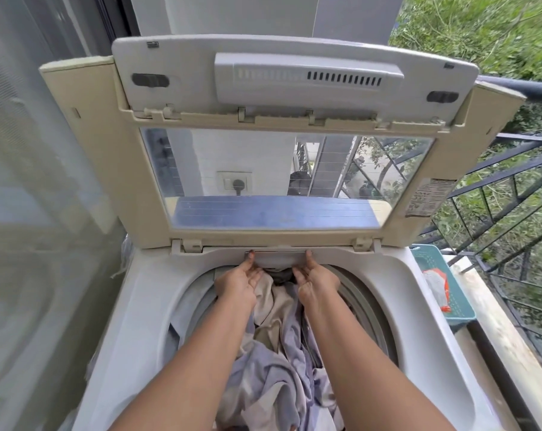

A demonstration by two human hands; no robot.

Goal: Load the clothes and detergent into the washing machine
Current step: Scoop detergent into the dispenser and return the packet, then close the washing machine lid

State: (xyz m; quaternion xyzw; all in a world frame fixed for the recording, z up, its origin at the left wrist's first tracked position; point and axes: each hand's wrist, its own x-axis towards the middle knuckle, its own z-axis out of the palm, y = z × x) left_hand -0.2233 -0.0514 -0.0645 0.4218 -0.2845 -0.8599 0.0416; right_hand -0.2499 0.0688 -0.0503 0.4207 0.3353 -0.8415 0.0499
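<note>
You stand over a white top-loading washing machine [415, 306] with its cream, glass-panelled lid [275, 169] propped upright. A heap of lilac, beige and grey clothes [279, 353] lies in the drum, directly beneath your forearms. Both arms reach across it to a shallow white plastic drawer [279, 259] in the back rim, its long axis running left to right. Your left hand [240, 279] touches its left end and your right hand [316, 279] its right end, equally near. The fingers are fairly straight, with fingertips on the upper corners, grasping nothing. The drawer probably slides toward you. No detergent is plainly visible. A white and orange pouch [439, 286] lies in a turquoise slatted plastic basket [464, 306] on the ledge to your right, well apart from both hands.
</note>
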